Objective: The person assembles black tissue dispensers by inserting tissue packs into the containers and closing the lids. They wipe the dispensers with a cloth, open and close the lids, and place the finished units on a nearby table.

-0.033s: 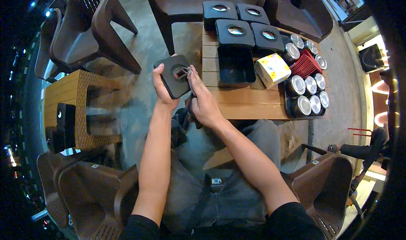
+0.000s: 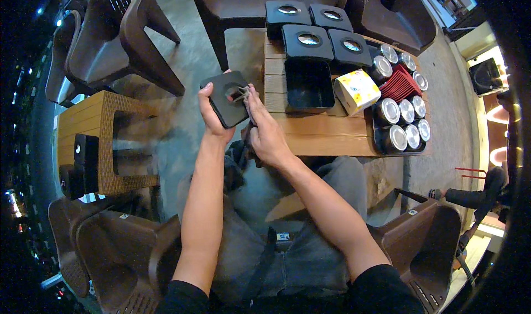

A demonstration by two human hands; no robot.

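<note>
My left hand [image 2: 210, 106] grips a square black lid [image 2: 221, 87] with a round hole in its middle, thumb on top. My right hand [image 2: 264, 131] is closed on a greyish cloth [image 2: 247, 95], mostly hidden under the fingers. A bunched end of the cloth lies at the hole, against the lid's right side. Both hands are above the floor, left of the wooden table [image 2: 326, 136]. On that table stands a black box [image 2: 310, 87] with its top uncovered. Several lidded black boxes [image 2: 307, 40] of the same kind stand behind it.
A yellow and white tissue pack [image 2: 357, 92] stands beside the uncovered box. To its right are several silver-topped jars [image 2: 397, 138] in black trays and a stack of red packets [image 2: 399, 86]. Brown chairs [image 2: 119, 34] and a second table [image 2: 83, 115] surround me. Someone's leg [image 2: 467, 198] shows at far right.
The lid and the cloth end at its hole have shifted very slightly; both hands keep their hold.
</note>
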